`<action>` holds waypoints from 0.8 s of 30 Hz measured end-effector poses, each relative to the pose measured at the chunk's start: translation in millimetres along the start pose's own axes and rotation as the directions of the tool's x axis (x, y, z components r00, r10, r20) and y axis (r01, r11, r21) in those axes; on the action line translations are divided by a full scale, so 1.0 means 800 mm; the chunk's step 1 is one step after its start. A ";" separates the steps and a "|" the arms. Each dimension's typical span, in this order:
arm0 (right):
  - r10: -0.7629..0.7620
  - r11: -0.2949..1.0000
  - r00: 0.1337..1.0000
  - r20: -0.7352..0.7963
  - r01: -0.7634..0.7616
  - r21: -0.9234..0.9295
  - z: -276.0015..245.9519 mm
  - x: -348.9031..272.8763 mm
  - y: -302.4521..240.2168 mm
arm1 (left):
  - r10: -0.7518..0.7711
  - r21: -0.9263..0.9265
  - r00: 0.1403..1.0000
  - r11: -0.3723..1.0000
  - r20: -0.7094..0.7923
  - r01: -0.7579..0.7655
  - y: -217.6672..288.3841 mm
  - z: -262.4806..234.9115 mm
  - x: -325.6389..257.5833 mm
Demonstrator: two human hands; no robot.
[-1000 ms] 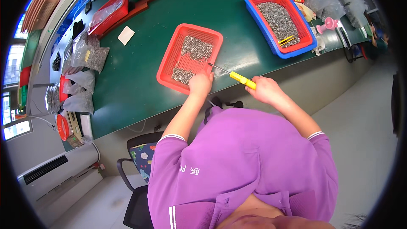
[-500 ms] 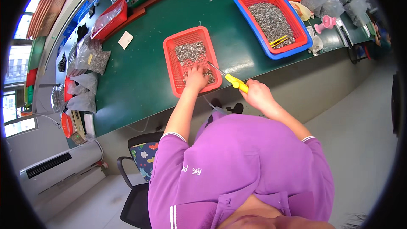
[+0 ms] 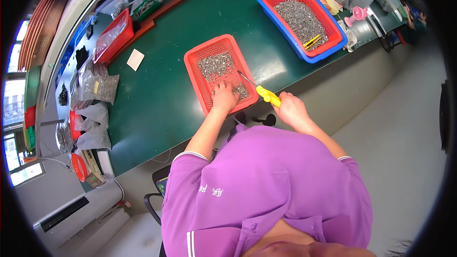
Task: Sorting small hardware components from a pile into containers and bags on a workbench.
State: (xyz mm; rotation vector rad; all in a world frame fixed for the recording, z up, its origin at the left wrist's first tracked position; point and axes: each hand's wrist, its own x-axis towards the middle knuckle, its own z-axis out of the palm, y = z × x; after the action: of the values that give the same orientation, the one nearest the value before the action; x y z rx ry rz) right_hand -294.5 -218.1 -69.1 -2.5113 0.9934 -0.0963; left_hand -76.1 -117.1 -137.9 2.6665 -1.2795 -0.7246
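Note:
A shallow red perforated basket (image 3: 195, 84) stands at the table's near edge. Small shiny metal parts (image 3: 216, 65) lie in two heaps inside it, one far and one near. Over the near heap, my left hand (image 3: 224, 98) reaches in with fingers stretched out and slightly apart, fingertips down among the parts. My right hand (image 3: 292, 110) is closed round the end of a yellow-handled tool (image 3: 268, 96) with a thin dark metal shaft; its exact kind is unclear. The shaft crosses the basket's right rim, its tip pointing inward near the gap between the heaps.
At the right, a red basket (image 3: 335, 38) full of metal parts sits inside a blue one (image 3: 343, 47), a yellow tool (image 3: 312, 42) on top. Left are a white card (image 3: 135, 60), a red bin (image 3: 124, 33) and bags of parts (image 3: 107, 88). A pink stand (image 3: 356, 15) is far right.
The view has shifted slightly, so the table's things sit differently in it. My left fingers have moved a little on the near heap. The yellow-handled tool stays in my right hand.

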 end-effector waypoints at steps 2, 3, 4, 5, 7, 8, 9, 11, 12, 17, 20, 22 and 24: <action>0.029 1.000 1.000 -0.007 -0.029 -0.001 0.005 -0.001 -0.011 | -0.010 -0.087 0.999 0.996 -0.047 0.006 -0.005 0.009 -0.005; 0.039 0.999 0.999 -0.007 -0.039 -0.006 0.008 -0.001 -0.017 | -0.025 -0.083 0.999 0.996 -0.024 0.023 -0.006 0.011 -0.008; 0.035 0.999 0.999 0.000 -0.035 0.002 0.010 -0.001 -0.023 | -0.017 -0.085 1.000 0.996 -0.019 0.016 -0.006 0.014 -0.011; 0.029 1.000 1.000 0.007 -0.029 0.009 0.012 -0.001 -0.030 | -0.041 -0.086 0.999 0.996 -0.024 0.039 -0.005 0.015 -0.014; 0.033 0.999 0.999 0.021 -0.033 -0.001 0.014 -0.004 -0.042 | -0.070 -0.058 0.997 0.996 -0.019 0.068 -0.002 0.016 -0.014; 0.028 1.000 0.999 0.035 -0.028 -0.006 0.016 -0.006 -0.047 | -0.066 -0.060 0.998 0.996 -0.016 0.065 -0.003 0.015 -0.014; 0.032 0.999 0.999 0.035 -0.032 -0.009 0.018 -0.007 -0.051 | -0.059 -0.048 0.998 0.997 0.000 0.059 -0.004 0.014 -0.012; 0.049 0.999 0.998 0.030 -0.048 -0.017 0.022 -0.010 -0.054 | -0.047 -0.039 0.999 0.998 0.020 0.048 -0.005 0.008 -0.013; 0.054 0.998 0.998 0.030 -0.053 -0.021 0.022 -0.011 -0.054 | -0.036 -0.021 0.999 0.999 0.038 0.036 -0.004 0.002 -0.015; 0.143 0.989 0.985 0.095 -0.139 -0.040 0.021 -0.017 -0.057 | -0.009 0.012 0.998 1.000 0.069 0.009 -0.010 0.004 -0.014; 0.115 0.992 0.988 0.103 -0.110 -0.058 0.023 -0.024 -0.055 | -0.023 0.058 0.996 0.998 0.088 0.018 -0.011 0.018 -0.004; 0.139 0.990 0.987 0.082 -0.135 -0.050 0.018 -0.022 -0.061 | -0.060 0.136 0.991 0.990 0.116 0.044 -0.010 0.028 0.000; 0.175 0.984 0.983 0.055 -0.173 -0.037 0.018 -0.020 -0.060 | -0.074 0.127 0.985 0.990 0.153 0.054 0.002 0.018 -0.008</action>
State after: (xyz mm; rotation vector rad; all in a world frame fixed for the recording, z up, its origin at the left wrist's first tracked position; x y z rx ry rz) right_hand -272.9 -170.7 -60.8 -2.4287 1.1936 0.0454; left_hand -87.2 -111.9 -147.6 2.8091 -1.3204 -0.9109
